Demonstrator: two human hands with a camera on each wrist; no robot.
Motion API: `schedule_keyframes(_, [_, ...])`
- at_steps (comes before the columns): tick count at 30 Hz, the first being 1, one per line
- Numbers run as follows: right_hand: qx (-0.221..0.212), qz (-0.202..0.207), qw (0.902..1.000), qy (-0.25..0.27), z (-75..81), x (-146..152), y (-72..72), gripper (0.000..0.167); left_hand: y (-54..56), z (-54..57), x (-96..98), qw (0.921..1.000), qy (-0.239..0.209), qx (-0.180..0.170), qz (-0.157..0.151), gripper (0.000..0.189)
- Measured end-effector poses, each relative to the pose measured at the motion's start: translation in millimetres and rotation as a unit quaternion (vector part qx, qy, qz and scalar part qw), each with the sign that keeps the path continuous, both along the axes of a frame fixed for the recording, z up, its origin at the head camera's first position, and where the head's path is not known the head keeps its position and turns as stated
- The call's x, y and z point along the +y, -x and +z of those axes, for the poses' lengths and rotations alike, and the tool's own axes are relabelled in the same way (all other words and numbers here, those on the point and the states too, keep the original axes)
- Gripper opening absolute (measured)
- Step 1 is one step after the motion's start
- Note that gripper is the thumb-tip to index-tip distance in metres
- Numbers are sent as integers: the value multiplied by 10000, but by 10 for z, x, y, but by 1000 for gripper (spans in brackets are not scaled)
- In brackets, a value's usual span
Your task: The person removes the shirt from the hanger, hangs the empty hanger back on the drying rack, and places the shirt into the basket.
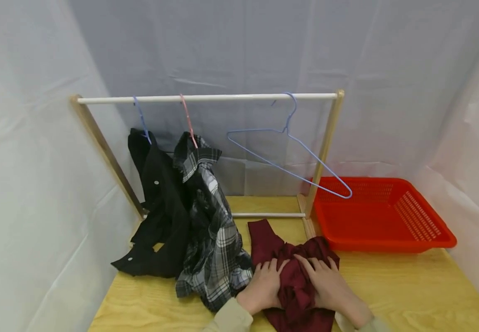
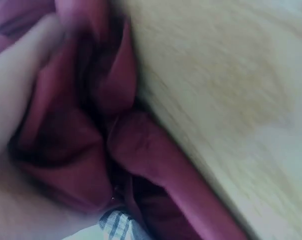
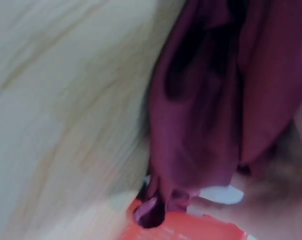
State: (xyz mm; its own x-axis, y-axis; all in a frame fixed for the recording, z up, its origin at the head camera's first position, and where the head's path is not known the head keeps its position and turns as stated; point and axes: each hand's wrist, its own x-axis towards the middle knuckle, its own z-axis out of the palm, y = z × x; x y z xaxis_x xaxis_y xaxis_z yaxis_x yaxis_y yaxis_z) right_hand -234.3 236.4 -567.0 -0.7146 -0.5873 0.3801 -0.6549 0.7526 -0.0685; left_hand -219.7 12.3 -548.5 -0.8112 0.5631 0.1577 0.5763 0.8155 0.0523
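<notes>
A maroon shirt (image 1: 265,242) lies bunched on the wooden table at the front centre, one sleeve-like end stretching toward the rack. My left hand (image 1: 263,287) grips its crumpled left side, thumb toward the middle of the cloth. From the other side my right hand (image 1: 329,287) holds the bundle, its thumb across from the left one. In the left wrist view, folds of the shirt (image 2: 141,145) lie between thumb and fingers. The right wrist view has the shirt (image 3: 196,145) hanging in loose folds beside the hand, whose fingers are mostly hidden.
Behind stands a clothes rack (image 1: 239,97) with wooden legs. A black shirt (image 1: 162,198) and a plaid shirt (image 1: 222,230) hang at its left. At its right hangs a bare blue hanger (image 1: 264,160). A red basket (image 1: 384,246) sits at the back right, by the rack's leg.
</notes>
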Motion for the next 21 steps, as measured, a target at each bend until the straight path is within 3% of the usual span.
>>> schedule_keyframes(3, [529,-91,9985,-57,-5,-51,27,89,13,1,31,9974,64,705,125,84])
schedule_keyframes(10, [1830,-265,9827,125,63,-113,2,73,17,92,78,9903,268,1307,382,76])
schedule_keyframes(17, [2423,-421,9678,537,415,-128,-162,54,-66,405,64,9769,325,2094,278,95])
schedule_keyframes(21, [2554,-455,9633,692,610,-135,-232,51,-93,581,51,9723,7,2336,122,90])
